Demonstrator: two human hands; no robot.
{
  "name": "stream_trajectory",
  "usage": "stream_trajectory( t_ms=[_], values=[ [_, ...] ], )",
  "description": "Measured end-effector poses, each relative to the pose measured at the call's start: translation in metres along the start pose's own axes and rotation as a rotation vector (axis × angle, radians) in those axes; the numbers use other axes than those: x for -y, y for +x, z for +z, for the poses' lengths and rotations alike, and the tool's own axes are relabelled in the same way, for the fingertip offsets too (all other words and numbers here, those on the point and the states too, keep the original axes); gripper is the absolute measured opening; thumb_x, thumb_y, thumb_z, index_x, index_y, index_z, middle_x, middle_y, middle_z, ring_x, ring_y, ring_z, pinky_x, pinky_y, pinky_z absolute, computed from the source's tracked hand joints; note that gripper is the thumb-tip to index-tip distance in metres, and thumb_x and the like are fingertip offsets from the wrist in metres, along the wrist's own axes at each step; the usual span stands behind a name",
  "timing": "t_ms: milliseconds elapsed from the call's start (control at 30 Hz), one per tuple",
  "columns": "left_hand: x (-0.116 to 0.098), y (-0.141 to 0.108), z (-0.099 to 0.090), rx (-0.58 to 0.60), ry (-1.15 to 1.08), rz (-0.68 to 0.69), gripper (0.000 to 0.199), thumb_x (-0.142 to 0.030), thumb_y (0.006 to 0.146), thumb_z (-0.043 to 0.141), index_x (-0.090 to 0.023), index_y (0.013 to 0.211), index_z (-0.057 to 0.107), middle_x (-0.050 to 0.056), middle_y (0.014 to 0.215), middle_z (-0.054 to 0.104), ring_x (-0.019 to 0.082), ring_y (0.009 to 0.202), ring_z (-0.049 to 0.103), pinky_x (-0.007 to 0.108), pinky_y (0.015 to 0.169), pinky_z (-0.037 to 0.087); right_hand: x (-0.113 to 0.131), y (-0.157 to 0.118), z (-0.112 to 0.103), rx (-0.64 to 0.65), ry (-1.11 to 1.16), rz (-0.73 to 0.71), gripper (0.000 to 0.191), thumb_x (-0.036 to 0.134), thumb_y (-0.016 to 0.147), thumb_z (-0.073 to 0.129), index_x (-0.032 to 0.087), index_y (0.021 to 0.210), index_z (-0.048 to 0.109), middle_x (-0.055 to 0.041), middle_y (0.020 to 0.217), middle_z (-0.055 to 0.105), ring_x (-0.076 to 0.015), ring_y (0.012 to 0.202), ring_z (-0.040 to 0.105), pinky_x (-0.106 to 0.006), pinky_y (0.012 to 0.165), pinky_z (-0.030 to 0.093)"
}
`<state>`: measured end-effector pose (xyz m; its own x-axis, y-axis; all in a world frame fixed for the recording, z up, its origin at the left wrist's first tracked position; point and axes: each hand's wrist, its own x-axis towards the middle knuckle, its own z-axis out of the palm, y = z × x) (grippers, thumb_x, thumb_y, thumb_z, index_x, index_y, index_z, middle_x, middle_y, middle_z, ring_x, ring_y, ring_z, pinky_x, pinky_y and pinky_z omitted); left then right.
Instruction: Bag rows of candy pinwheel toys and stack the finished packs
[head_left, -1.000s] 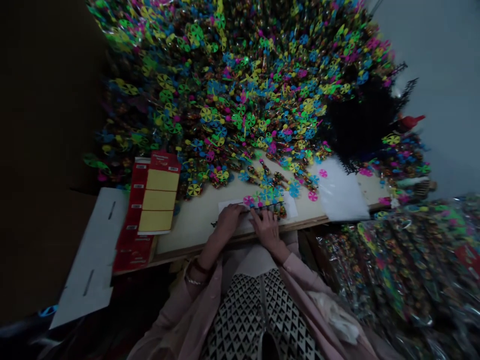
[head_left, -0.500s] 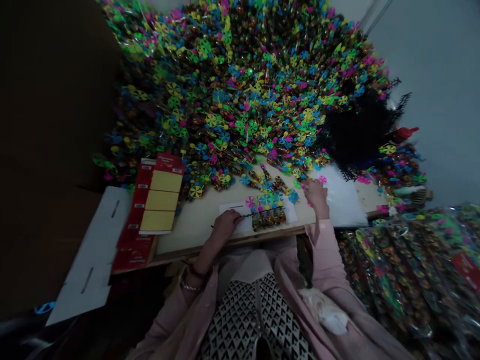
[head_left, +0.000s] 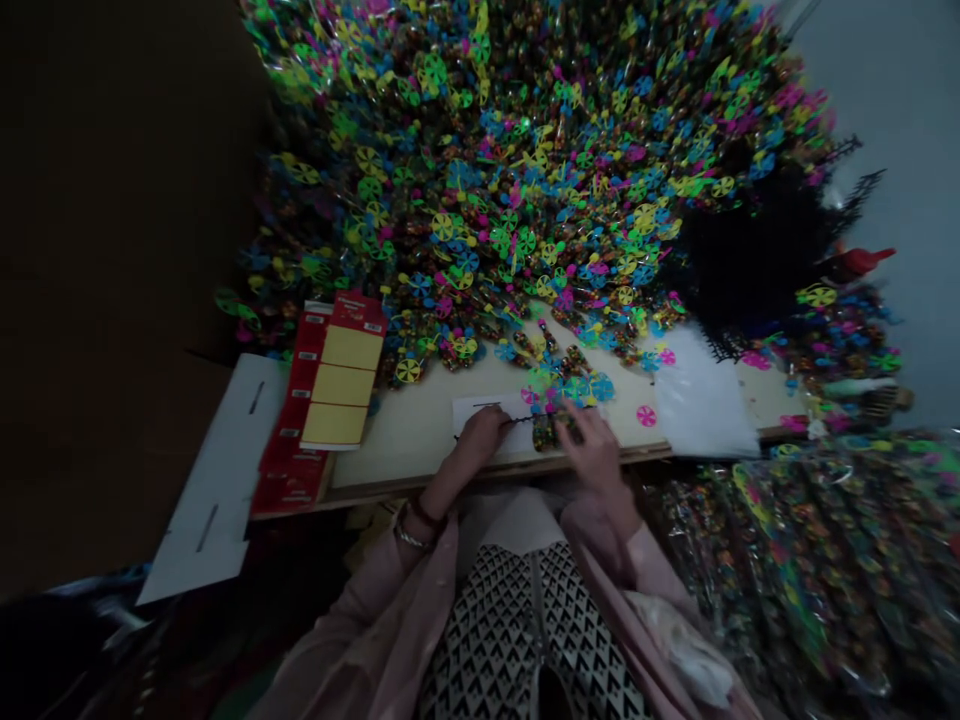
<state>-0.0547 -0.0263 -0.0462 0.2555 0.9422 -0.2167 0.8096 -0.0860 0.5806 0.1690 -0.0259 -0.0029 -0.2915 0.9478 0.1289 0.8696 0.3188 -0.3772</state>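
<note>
My left hand [head_left: 484, 434] is closed on one end of a thin black strip [head_left: 517, 420] at the front of the pale board. The strip runs over a row of small candy-filled tubes [head_left: 545, 432] with coloured pinwheel tops, lying on a white card [head_left: 466, 408]. My right hand [head_left: 591, 440] is over the right end of that row, fingers apart and touching the tubes; it covers part of them. More pinwheel tubes [head_left: 576, 360] lie just behind the row.
A large heap of pinwheel tubes [head_left: 487, 200] rises behind the board [head_left: 409, 430]. Red and yellow cards [head_left: 341, 385] and white card [head_left: 217, 480] are at left. Clear bags [head_left: 701, 390] and a black bristly bundle [head_left: 757, 250] are at right. Filled bags [head_left: 825, 540] lie lower right.
My right hand has moved left and nearer me, from beside the clear bags to the row of tubes. A pink pinwheel now shows where it was. The whole view has shifted slightly.
</note>
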Motion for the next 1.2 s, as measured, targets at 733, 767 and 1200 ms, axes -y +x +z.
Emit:
stream_trajectory(
  t_ms=[733, 767, 1200],
  values=[
    [0.014, -0.027, -0.011, -0.005, 0.121, -0.117, 0.022, -0.026, 0.093, 0.048, -0.018, 0.095, 0.068, 0.006, 0.1, 0.066, 0.018, 0.096, 0.061, 0.025, 0.08, 0.045, -0.126, 0.081, -0.016, 0.079, -0.022, 0.545, 0.06, 0.037, 0.084, 0.054, 0.011, 0.136, 0.042, -0.0131, 0.102, 0.062, -0.0234, 0.091, 0.06, -0.032, 0.078, 0.045],
    [0.012, -0.026, -0.012, -0.001, 0.121, -0.12, 0.022, -0.026, 0.093, 0.048, -0.018, 0.095, 0.068, 0.006, 0.1, 0.066, 0.018, 0.096, 0.061, 0.024, 0.079, 0.045, -0.133, 0.09, -0.018, 0.149, 0.038, 0.513, 0.061, 0.034, 0.081, 0.057, 0.011, 0.135, 0.044, -0.01, 0.095, 0.064, -0.0217, 0.085, 0.06, -0.031, 0.076, 0.046],
    [0.011, -0.024, -0.013, 0.006, 0.081, -0.106, 0.023, -0.025, 0.093, 0.048, -0.016, 0.095, 0.069, 0.007, 0.098, 0.067, 0.02, 0.096, 0.061, 0.026, 0.078, 0.045, 0.046, 0.001, 0.01, -0.319, 0.331, -0.213, 0.026, 0.02, 0.09, 0.051, 0.021, 0.114, 0.06, -0.0091, 0.113, 0.06, -0.0181, 0.109, 0.058, -0.035, 0.094, 0.051]
  ],
)
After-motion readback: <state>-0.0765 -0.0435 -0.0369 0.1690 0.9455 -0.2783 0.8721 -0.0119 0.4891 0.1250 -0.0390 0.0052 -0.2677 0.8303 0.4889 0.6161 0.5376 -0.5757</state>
